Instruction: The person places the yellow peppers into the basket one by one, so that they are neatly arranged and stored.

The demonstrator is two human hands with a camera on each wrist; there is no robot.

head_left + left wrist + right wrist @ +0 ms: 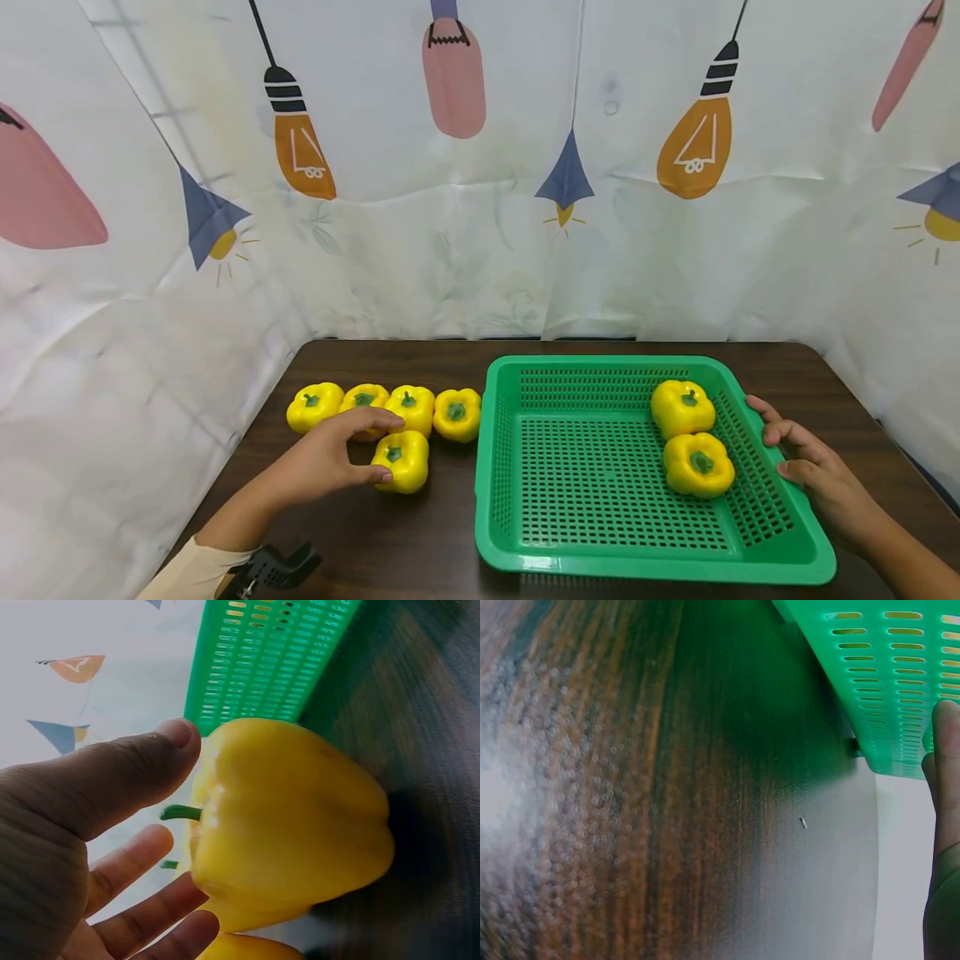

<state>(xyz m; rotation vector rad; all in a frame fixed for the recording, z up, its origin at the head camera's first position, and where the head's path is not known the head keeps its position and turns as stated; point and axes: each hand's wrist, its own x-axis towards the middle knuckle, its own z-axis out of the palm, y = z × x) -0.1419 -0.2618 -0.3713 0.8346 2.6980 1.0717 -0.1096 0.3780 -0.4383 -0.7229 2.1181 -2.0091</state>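
Note:
My left hand reaches over a yellow bell pepper, the front one of a small group left of the green basket. Thumb and fingers are spread around its stem end; in the left wrist view the thumb and fingers stand beside the bell pepper without closing on it. Against the basket's right rim rests my right hand, fingertips touching the outer side. The right wrist view shows a finger along the perforated wall. Two yellow bell peppers sit inside at the right.
Behind the front pepper, several more yellow bell peppers form a row, the rightmost one close to the basket. Everything stands on a dark wooden table. A white curtain printed with lamps hangs behind and at the sides.

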